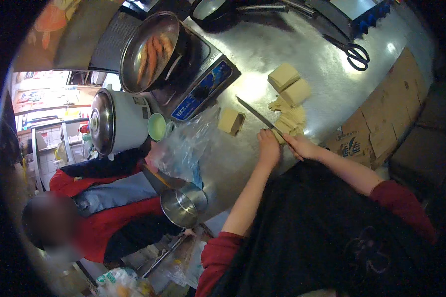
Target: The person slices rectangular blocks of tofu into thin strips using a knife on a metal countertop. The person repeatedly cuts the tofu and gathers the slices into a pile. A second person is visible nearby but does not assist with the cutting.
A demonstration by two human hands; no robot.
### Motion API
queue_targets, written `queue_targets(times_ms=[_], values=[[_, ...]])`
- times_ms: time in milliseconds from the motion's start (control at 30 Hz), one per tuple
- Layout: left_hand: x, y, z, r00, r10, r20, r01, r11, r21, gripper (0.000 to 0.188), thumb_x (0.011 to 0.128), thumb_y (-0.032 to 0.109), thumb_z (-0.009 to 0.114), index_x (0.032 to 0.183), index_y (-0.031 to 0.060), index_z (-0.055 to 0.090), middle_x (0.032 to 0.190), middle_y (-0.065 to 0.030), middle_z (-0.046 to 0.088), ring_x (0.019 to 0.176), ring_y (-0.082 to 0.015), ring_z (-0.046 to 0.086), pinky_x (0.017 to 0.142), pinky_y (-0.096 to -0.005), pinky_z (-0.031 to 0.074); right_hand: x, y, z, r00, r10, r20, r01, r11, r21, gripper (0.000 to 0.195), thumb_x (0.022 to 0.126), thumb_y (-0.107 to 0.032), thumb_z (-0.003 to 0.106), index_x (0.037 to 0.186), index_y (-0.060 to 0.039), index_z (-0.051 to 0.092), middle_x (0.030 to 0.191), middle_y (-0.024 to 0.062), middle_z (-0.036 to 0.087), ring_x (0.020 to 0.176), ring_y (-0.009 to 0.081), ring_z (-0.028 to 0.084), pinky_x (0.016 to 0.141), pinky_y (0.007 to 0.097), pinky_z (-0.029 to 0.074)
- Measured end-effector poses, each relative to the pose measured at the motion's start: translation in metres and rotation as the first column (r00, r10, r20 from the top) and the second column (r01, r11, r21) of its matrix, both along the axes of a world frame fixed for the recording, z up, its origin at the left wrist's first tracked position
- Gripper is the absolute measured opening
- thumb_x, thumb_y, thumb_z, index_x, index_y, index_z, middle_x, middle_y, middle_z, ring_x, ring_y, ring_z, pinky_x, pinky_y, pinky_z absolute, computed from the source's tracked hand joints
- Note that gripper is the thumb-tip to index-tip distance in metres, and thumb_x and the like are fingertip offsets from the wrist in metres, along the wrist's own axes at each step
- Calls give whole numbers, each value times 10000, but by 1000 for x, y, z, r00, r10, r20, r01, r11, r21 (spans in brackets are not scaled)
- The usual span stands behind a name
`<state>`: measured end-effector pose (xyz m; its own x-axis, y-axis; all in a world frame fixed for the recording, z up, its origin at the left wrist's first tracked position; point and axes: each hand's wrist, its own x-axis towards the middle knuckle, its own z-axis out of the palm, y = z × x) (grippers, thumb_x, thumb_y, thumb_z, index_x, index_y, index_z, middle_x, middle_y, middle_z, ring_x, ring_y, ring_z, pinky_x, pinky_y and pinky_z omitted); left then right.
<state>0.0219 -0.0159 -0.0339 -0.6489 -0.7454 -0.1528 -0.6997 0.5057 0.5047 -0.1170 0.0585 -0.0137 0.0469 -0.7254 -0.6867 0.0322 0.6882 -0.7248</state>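
Note:
My right hand [300, 145] grips the handle of a long kitchen knife [255, 113], whose blade points away toward the upper left over a metal tabletop. Beside it, my left hand [270, 145] presses on a pale yellow block [278, 136], partly hidden by the fingers and the blade. Thin cut pieces of the same pale food [293, 117] lie heaped just past the knife. Two whole blocks [284, 77] sit touching each other beyond the heap. One more block [231, 121] stands apart to the left of the knife. What the food is, I cannot tell for certain.
A pan with sausage-like pieces [152, 59] stands on a portable stove [204, 89]. Nearby are a rice cooker [120, 120], a green cup [157, 126], a clear plastic bag [186, 148] and a steel pot [180, 208]. A co-worker in red [96, 230] is at left. Black-handled scissors [356, 55] and cardboard [379, 115] lie right.

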Motion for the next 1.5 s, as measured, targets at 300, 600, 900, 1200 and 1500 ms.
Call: queue_targets(times_ms=[300, 600, 900, 1200, 1500], values=[[-2, 1, 11, 981, -6, 192, 42, 982, -183, 448, 687, 204, 684, 996, -24, 453, 986, -153, 473, 980, -314, 471, 766, -395, 445, -6, -32, 24, 981, -154, 120, 162, 985, -59, 608, 872, -574, 422, 537, -66, 442, 453, 48, 434, 358, 149, 417, 358, 305, 349], [-8, 4, 3, 866, 77, 494, 34, 977, -212, 521, 704, 385, 692, 1046, 42, 500, 1013, -88, 502, 929, -265, 551, 707, -390, 490, 6, 40, 58, 994, -49, -94, 36, 990, -137, 537, 908, -448, 442, 701, 30, 570, 515, 90, 494, 496, 188, 504, 499, 349, 405], [24, -6, -48, 918, 395, 17, -348, 787, 509, 473, 802, 324, 604, 1129, 26, 438, 1005, -195, 557, 824, -380, 604, 710, -461, 490, 19, 56, 47, 990, -38, -134, 14, 984, -177, 550, 907, -433, 456, 710, 71, 553, 611, 194, 548, 576, 244, 532, 591, 393, 428], [7, 0, -14, 930, 357, 80, -363, 869, 336, 360, 875, 226, 483, 1122, -4, 359, 880, -270, 611, 870, -437, 570, 736, -494, 450, 15, 59, 51, 987, -51, -152, 20, 981, -193, 546, 905, -429, 462, 734, 81, 558, 626, 203, 555, 592, 236, 536, 606, 393, 430], [-2, 2, -3, 918, 389, 73, -389, 850, 356, 280, 859, 134, 499, 1060, -16, 375, 925, -278, 564, 849, -446, 562, 731, -500, 447, 14, 60, 46, 990, -51, -135, 31, 989, -146, 549, 907, -438, 454, 732, 72, 555, 577, 171, 526, 570, 233, 538, 569, 388, 421]])
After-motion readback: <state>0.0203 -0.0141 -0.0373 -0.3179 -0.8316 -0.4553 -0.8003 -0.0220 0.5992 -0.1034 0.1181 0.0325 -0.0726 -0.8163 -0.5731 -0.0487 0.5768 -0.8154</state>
